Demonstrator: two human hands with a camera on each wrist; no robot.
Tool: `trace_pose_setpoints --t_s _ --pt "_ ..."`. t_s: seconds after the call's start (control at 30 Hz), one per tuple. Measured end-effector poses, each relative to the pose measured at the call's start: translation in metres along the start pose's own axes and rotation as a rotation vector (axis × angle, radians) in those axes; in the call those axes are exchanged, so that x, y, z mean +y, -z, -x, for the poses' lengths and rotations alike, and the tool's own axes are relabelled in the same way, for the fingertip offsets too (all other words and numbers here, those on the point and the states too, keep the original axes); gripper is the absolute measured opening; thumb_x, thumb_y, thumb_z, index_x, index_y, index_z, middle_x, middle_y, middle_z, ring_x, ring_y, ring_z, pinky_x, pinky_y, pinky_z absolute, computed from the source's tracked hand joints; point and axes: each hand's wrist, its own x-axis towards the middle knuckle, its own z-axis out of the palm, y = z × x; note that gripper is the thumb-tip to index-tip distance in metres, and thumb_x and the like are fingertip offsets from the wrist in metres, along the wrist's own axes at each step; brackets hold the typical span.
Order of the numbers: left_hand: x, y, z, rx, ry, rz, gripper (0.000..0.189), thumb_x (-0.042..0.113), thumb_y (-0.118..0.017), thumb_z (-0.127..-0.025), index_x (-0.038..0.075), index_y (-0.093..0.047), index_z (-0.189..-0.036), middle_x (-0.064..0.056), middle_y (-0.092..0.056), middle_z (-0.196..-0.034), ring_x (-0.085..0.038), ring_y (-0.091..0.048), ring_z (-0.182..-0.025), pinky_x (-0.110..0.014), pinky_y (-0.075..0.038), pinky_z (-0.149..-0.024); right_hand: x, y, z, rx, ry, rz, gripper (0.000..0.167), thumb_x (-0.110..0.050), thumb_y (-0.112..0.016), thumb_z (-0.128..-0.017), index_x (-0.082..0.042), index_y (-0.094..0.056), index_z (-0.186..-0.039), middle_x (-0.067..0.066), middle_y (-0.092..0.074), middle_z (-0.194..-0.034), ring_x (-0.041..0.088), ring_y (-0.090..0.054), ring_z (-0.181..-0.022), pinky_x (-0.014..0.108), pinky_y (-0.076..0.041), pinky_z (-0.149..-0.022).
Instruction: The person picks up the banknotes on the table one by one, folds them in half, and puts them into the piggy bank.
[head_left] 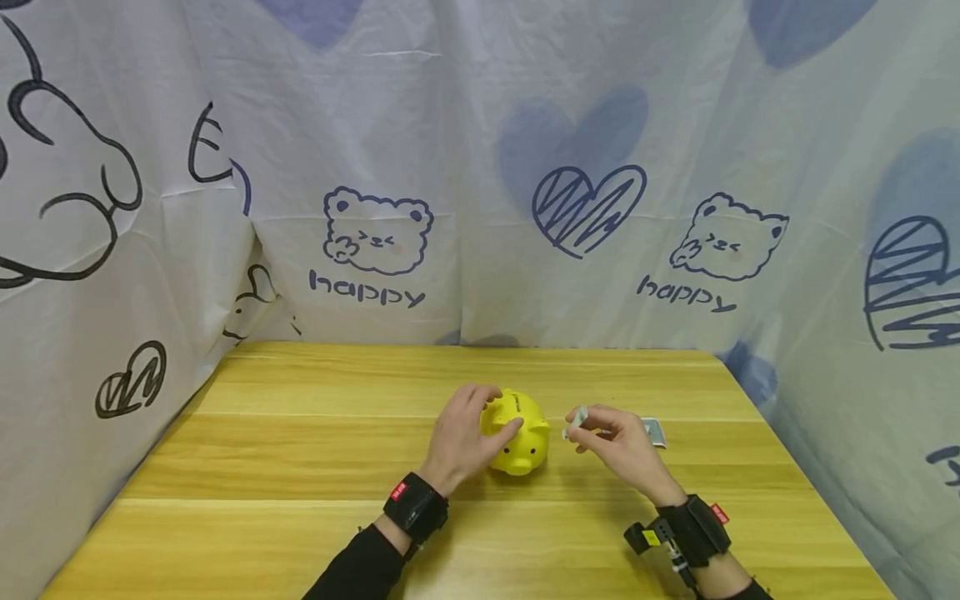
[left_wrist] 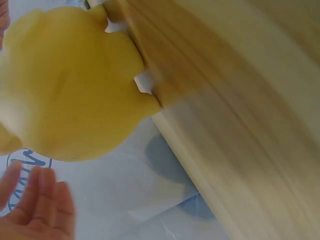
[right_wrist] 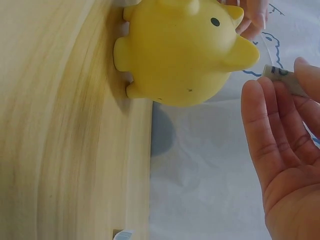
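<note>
A yellow piggy bank [head_left: 519, 454] stands upright on the table, snout toward me, its dark coin slot showing on top. My left hand [head_left: 467, 437] is spread at the left side of the piggy bank, thumb over its head and fingers toward its back. In the left wrist view those fingers [left_wrist: 42, 197] look straight and slightly parted beside the yellow body. To the right, my right hand [head_left: 618, 442] pinches a small folded banknote [right_wrist: 282, 76] between thumb and fingertips. The note is raised near the pig's ear, apart from the slot.
Another banknote [head_left: 654, 432] lies on the wooden table [head_left: 300, 467], just beyond my right hand. White cloth [head_left: 480, 275] with blue drawings hangs along the back and both sides of the table. Black camera bands circle both wrists.
</note>
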Motion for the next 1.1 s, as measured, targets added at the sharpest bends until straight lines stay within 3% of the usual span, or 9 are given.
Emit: trace_pose_setpoints --t_s 0.13,0.3,0.57,0.83,1.1 --pt "0.001 0.001 -0.001 -0.146 0.108 0.025 0.065 0.054 -0.069 -0.084 0.012 -0.056 -0.132 -0.008 -0.058 -0.126 -0.023 -0.056 -0.113 -0.041 -0.050 -0.093 -0.001 0.000 0.000 -0.003 -0.007 0.005 0.011 -0.012 -0.066 -0.094 -0.008 -0.069 -0.103 0.012 -0.069 -0.099 0.009 -0.066 -0.079 0.030 -0.058 -0.069" --pt "0.001 0.002 -0.004 -0.262 0.161 0.068 0.082 0.063 -0.066 -0.083 0.013 -0.046 -0.144 -0.011 -0.050 -0.138 -0.028 -0.052 -0.122 -0.046 -0.049 -0.098 -0.004 0.000 0.000 -0.012 -0.029 0.020 0.010 -0.013 -0.065 -0.094 -0.010 -0.069 -0.103 0.012 -0.071 -0.098 0.010 -0.067 -0.079 0.030 -0.058 -0.070" --pt "0.002 0.004 -0.009 -0.397 0.256 0.169 0.095 0.066 -0.069 -0.078 0.019 -0.034 -0.152 -0.009 -0.041 -0.149 -0.024 -0.052 -0.117 -0.042 -0.051 -0.093 0.019 -0.001 -0.004 -0.010 -0.057 0.041 0.014 -0.015 -0.065 -0.095 -0.011 -0.069 -0.107 0.012 -0.073 -0.092 0.035 -0.068 -0.083 0.031 -0.059 -0.071" --pt "-0.001 0.000 -0.013 -0.505 0.304 0.229 0.098 0.063 -0.072 -0.078 0.019 -0.029 -0.154 -0.012 -0.035 -0.154 -0.027 -0.051 -0.119 -0.048 -0.049 -0.097 0.033 -0.001 -0.005 0.014 -0.050 0.032 0.017 -0.025 -0.066 -0.094 -0.016 -0.070 -0.108 0.005 -0.072 -0.091 0.030 -0.070 -0.084 0.037 -0.059 -0.072" --pt "-0.004 -0.004 -0.015 -0.541 0.318 0.236 0.100 0.062 -0.073 -0.077 0.020 -0.026 -0.155 -0.012 -0.034 -0.155 -0.028 -0.051 -0.121 -0.050 -0.047 -0.100 0.012 0.001 -0.003 0.003 -0.040 0.069 0.014 -0.012 -0.063 -0.096 -0.009 -0.069 -0.108 0.012 -0.072 -0.092 0.010 -0.069 -0.079 0.029 -0.059 -0.070"
